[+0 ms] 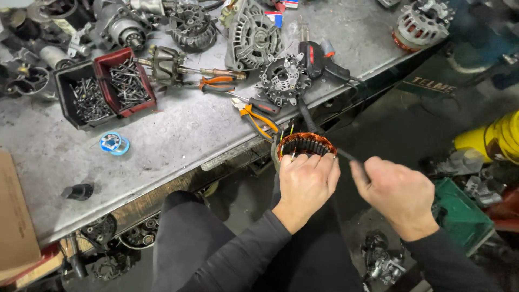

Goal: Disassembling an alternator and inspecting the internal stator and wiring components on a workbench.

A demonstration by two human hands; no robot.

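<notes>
Landmark: the grey metal workbench [178,130], its front edge running diagonally in front of you.
Stator: the ring with copper windings [306,145] sits just off the bench's front edge, above your lap.
Left hand: your left hand [305,184] is clasped over the near side of the stator, fingers curled on its rim.
Right hand: your right hand [397,192], out from the bench edge, is clenched around a thin black cable [311,123] that runs up onto the bench.
Soldering gun: black and red [319,58], lying on the bench near its front edge, where the cable leads.
Pliers: orange-handled [258,116], at the bench edge just beside the stator.
Bins: a red and a black tray of screws [102,86], further back on the bench.
</notes>
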